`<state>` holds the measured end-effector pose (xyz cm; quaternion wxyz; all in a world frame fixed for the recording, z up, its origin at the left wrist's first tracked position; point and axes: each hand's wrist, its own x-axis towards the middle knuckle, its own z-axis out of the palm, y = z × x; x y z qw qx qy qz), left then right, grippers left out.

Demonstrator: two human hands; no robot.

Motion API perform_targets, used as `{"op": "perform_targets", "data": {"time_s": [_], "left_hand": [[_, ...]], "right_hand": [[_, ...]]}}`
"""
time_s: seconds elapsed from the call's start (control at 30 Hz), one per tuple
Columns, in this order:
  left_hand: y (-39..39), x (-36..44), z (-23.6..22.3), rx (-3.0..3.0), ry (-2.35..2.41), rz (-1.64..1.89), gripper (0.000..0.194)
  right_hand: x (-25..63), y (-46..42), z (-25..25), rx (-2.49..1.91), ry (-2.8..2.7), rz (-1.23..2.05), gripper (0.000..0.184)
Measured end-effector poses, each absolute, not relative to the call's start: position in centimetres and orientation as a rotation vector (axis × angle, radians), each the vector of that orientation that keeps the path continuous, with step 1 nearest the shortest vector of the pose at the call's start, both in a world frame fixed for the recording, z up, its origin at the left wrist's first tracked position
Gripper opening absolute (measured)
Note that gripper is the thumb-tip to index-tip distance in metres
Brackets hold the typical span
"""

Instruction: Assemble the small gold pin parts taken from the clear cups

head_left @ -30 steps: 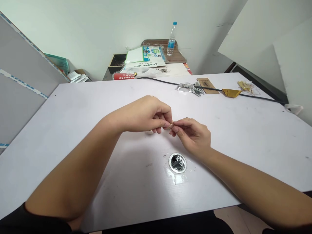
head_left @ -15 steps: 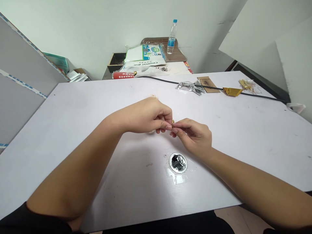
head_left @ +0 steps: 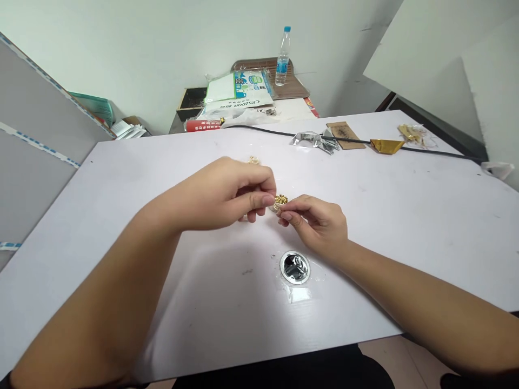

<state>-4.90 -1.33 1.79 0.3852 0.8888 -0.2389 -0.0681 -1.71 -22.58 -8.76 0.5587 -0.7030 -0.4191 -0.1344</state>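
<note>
As two bare hands meet above a white counter (head_left: 365, 302), a small crinkled gold cluster (head_left: 280, 201) sits at the fingertips between them, off the surface. The right hand (head_left: 316, 224) holds it in a narrow pinch of thumb and forefinger. The left hand (head_left: 219, 194) curls in just beside it, its grip narrow, though whether those fingers hold anything cannot be told; a faint glint shows beneath them. A piece this fine looks best kept in the fingertips, low over the counter, with steady wrists and light pressure so its crinkled strands are not crushed.

A similar gold tuft (head_left: 253, 160) lies on the counter just past the left hand, and a round metal grommet (head_left: 294, 267) is set in the surface nearer the person. Farther off, a black cable (head_left: 275, 132) runs past crumpled silver foil (head_left: 312, 140), a brown cardboard strip (head_left: 344, 135) and folded gold foil (head_left: 386, 146). Behind the counter, a plastic water bottle (head_left: 283, 56) stands beside printed packets (head_left: 237, 89).
</note>
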Motion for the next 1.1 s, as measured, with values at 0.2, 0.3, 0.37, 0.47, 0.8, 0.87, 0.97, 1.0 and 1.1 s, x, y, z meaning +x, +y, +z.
{"op": "perform_targets", "data": {"time_s": [0.2,0.3,0.37,0.47,0.8,0.87,0.97,1.0,1.1], "left_hand": [[-2.5,-9.4,-3.0,1.915,-0.38,-0.107,0.025],[-3.4,-10.4,-5.9,1.658,-0.323,-0.098,0.032],[-3.9,-10.6,-7.4,1.502,-0.274,-0.134,0.032],[-4.3,-10.5,-8.7,1.258,-0.209,-0.245,0.032],[-4.3,-10.0,-9.2,1.025,-0.192,-0.321,0.035],[-4.3,-9.9,-9.1,1.025,-0.195,-0.32,0.034],[-4.3,-9.9,-9.2,1.01,-0.189,-0.334,0.034],[-4.3,-9.9,-9.3,1.011,-0.186,-0.341,0.034],[-4.3,-9.9,-9.4,1.027,-0.188,-0.352,0.035]], "right_hand": [[-1.6,-22.4,-8.7,-1.639,-1.177,-0.414,0.007],[-1.6,-22.3,-8.8,-1.642,-1.223,-0.414,0.007],[-1.6,-22.3,-8.9,-1.631,-1.254,-0.401,0.008],[-1.6,-22.4,-8.9,-1.618,-1.301,-0.378,0.008],[-2.0,-22.3,-9.0,-1.687,-1.378,-0.384,0.006],[-2.0,-22.3,-8.8,-1.695,-1.388,-0.386,0.007],[-2.0,-22.2,-8.6,-1.691,-1.391,-0.39,0.009],[-2.1,-22.2,-8.6,-1.69,-1.391,-0.388,0.01],[-2.2,-22.2,-8.6,-1.695,-1.381,-0.371,0.011]]}}
